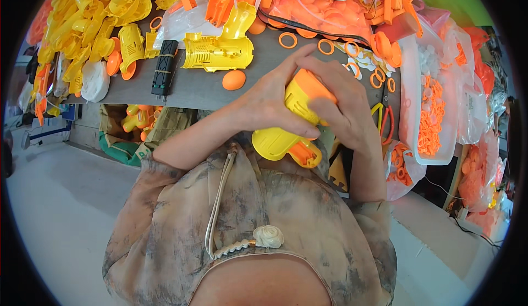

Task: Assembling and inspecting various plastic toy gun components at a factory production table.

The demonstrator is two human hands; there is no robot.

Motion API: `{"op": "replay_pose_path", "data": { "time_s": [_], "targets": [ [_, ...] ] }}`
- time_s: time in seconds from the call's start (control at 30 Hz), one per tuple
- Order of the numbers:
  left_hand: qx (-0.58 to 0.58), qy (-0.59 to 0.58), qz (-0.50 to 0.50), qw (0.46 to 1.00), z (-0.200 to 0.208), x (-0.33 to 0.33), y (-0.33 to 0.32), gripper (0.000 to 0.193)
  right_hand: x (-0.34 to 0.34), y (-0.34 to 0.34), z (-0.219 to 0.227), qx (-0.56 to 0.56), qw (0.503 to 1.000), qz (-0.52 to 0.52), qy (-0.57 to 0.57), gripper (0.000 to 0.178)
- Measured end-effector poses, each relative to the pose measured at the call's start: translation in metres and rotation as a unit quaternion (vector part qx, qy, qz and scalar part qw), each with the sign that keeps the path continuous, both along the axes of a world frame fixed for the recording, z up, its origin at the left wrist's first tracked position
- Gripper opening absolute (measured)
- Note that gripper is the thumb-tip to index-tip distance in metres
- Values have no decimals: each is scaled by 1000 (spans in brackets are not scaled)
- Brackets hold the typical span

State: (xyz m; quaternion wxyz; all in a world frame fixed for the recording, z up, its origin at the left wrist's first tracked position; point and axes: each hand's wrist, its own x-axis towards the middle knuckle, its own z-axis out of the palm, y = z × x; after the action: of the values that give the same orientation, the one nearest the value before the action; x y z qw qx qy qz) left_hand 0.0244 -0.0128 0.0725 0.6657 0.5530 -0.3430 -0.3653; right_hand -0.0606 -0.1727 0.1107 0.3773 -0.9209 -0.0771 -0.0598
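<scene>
Close to my chest, at the table's near edge, I hold a yellow plastic toy housing [270, 142] with a wide orange end [312, 85]. My left hand [270, 98] grips its left side, thumb stretched along the front. From the other side my right hand [345, 98] curls round the orange end, its thumb bent over it. The hands cover part of the piece. Just beyond them on the table lie a yellow half shell [214, 57], a round orange cap [234, 79] and several orange rings [280, 41].
Yellow shells [82, 28] are heaped at the far left, orange parts [330, 17] at the back. A banded black bundle [164, 67] lies left. Right stand a translucent bin [434, 160] of small orange rings and a tool with red and yellow handles [388, 124].
</scene>
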Motion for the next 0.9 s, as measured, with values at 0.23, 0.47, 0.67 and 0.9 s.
{"op": "replay_pose_path", "data": {
  "time_s": [0.23, 0.47, 0.67, 0.9],
  "targets": [
    [43, 43, -12, 998, -13, 21, 39, 82, -6, -3, -32, 237, 961, -133, -56, 43],
    [-59, 63, 221, 971, -31, -20, 41, 38, -23, 25, -62, 336, 912, -235, -32, 40],
    [-30, 121, 165, 978, -21, -16, 48, 42, -28, 35, -70, 308, 910, -227, -161, 43],
    [-17, -37, 167, 985, -30, -6, 49, 37, -17, 33, -79, 359, 894, -249, -99, 41]
  ]
}}
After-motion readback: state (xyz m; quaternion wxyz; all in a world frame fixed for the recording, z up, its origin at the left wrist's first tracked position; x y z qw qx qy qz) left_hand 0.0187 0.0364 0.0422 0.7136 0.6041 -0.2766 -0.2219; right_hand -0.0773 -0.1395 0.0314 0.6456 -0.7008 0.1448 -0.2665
